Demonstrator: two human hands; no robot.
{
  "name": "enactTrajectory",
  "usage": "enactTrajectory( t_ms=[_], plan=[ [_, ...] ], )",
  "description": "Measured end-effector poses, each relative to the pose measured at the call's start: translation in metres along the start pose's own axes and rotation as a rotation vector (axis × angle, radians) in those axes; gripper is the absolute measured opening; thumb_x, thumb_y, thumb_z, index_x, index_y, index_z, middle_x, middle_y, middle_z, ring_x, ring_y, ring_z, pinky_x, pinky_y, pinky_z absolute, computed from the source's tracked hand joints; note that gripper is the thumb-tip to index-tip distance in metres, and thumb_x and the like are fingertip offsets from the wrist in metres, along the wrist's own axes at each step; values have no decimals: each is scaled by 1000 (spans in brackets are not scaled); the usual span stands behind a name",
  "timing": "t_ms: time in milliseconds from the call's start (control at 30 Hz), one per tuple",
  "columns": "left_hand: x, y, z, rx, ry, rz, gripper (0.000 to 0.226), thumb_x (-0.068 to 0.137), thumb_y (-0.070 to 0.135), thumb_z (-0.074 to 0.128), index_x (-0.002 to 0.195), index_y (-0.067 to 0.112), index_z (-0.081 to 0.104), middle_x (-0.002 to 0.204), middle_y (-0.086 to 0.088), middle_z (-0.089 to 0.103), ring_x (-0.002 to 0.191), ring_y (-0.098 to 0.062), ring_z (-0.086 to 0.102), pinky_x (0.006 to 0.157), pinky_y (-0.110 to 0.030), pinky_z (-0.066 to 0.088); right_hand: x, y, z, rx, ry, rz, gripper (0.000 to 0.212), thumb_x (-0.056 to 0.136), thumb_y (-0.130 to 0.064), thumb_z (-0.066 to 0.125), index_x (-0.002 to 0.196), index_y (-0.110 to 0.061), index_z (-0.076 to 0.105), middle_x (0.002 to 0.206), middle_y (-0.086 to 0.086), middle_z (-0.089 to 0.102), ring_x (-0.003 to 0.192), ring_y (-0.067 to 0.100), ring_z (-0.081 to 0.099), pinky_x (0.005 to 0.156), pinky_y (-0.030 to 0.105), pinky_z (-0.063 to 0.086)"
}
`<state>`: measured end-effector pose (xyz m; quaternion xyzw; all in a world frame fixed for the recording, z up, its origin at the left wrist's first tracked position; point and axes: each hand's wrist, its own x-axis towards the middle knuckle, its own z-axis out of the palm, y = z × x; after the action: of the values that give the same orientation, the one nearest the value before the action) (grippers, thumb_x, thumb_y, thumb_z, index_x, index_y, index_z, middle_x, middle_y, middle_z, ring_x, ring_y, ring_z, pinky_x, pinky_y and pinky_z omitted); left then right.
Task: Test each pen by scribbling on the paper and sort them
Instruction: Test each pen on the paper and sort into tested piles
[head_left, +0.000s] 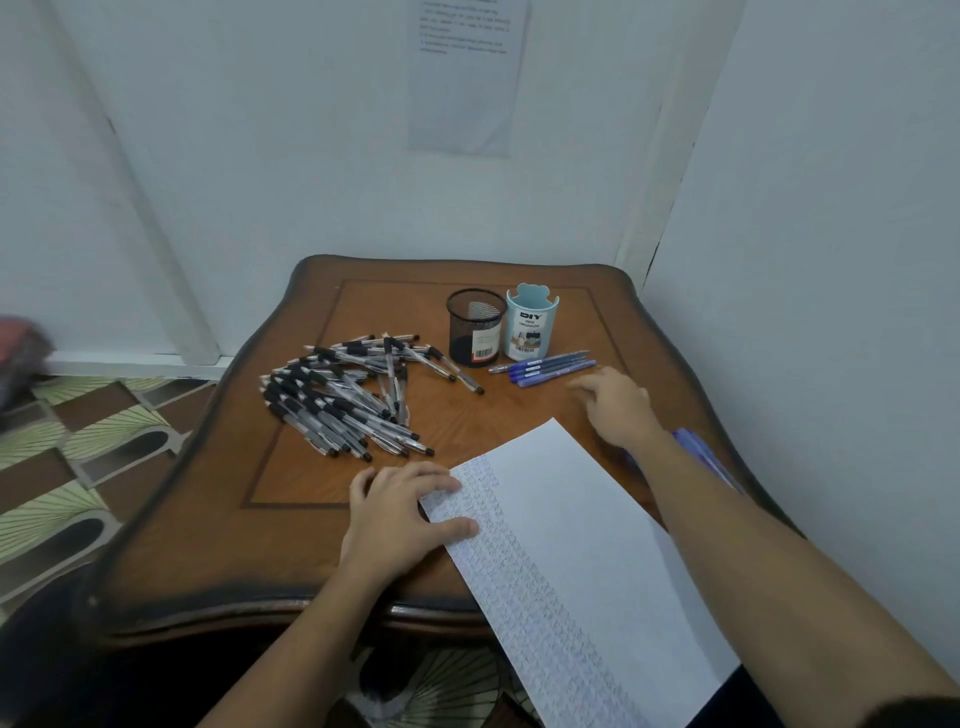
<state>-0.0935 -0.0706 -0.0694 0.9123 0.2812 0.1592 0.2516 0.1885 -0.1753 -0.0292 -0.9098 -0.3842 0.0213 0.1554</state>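
Both hands bare on the worktop (218, 519), no pen in either.
I see the left hand (400, 512) lying flat, fingers spread, thumb and fingertips pressing the left edge of the scribbled paper (571, 545). The right hand (615, 405) (blurred) hovers loosely open, holding nothing, just short of a row of blue pens (545, 368) beside the teal organizer (531, 322) and mesh cup (475, 327). Black-grip pens (343, 400) lie heaped further left.

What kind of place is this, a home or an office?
Probably a corner of a home room: a small carved wooden table against plain white walls, a patterned floor, and a printed sheet stuck on the wall.
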Motion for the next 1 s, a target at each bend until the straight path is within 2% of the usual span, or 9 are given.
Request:
enactTrajectory(
  t_ms=[133, 200, 333, 500, 567, 633, 733, 867, 1000],
  plan=[
    [1, -2, 1, 3, 3, 1, 83, 48, 101, 35, 108, 50, 63, 117, 40, 42, 115, 9, 32, 108, -33, 3, 28, -23, 21, -63, -172, 3, 48, 106, -20, 39, 149, -41, 37, 156, 10, 33, 141, 33, 31, 114, 50, 30],
    [2, -2, 1, 9, -5, -3, 72, 55, 94, 42, 108, 50, 63, 117, 40, 43, 116, 9, 32, 108, -34, 3, 36, -27, 27, -63, -193, 39, 45, 106, -26, 40, 148, -42, 39, 158, 12, 28, 143, 35, 26, 115, 49, 26],
    [2, -4, 1, -1, -15, -3, 69, 58, 91, 43, 110, 49, 63, 120, 38, 44, 117, 9, 31, 110, -35, 2, 40, -27, 29, -46, -115, 28, 24, 102, -32, 50, 125, -32, 58, 141, 13, 41, 135, 32, 32, 110, 49, 30],
    [2, -5, 2, 1, -12, -6, 71, 56, 91, 44, 110, 49, 64, 123, 35, 47, 119, 6, 33, 112, -37, 3, 28, -27, 24, -110, -14, -179, 21, 106, -35, 38, 115, -25, 54, 127, 4, 56, 120, 25, 48, 103, 45, 32],
    [2, -6, 3, -1, -5, -4, 71, 56, 91, 44, 109, 49, 64, 123, 35, 47, 118, 7, 34, 111, -37, 3, 20, -30, 19, 10, -13, -292, 22, 107, -29, 37, 118, -21, 54, 124, 1, 64, 111, 20, 56, 95, 39, 39],
    [2, -6, 3, 10, -5, 0, 72, 56, 92, 43, 110, 50, 63, 123, 36, 47, 118, 7, 34, 111, -36, 2, 11, -34, 16, 158, -30, -347, 23, 106, -25, 41, 119, -17, 57, 118, -2, 67, 92, 12, 58, 75, 29, 42],
    [2, -5, 2, 10, -3, 0, 73, 56, 92, 42, 110, 49, 64, 123, 35, 48, 118, 6, 34, 110, -36, 3, 1, -36, 19, 208, -79, -292, 23, 102, -19, 44, 97, -9, 64, 105, -11, 69, 67, 11, 56, 56, 22, 33],
    [1, -3, 1, 11, -13, -7, 74, 55, 92, 42, 110, 49, 63, 122, 36, 46, 117, 7, 33, 110, -36, 3, -19, -34, 25, -98, -55, -273, 27, 103, -37, 41, 100, -25, 65, 97, -2, 71, 89, 22, 64, 68, 34, 45],
    [1, -3, 1, 3, -20, -9, 76, 54, 93, 41, 112, 48, 63, 123, 35, 46, 119, 6, 33, 111, -37, 3, -29, -39, 20, -201, -95, -211, 35, 100, -51, 41, 127, -34, 57, 109, 0, 71, 98, 23, 66, 73, 33, 49]
  ],
)
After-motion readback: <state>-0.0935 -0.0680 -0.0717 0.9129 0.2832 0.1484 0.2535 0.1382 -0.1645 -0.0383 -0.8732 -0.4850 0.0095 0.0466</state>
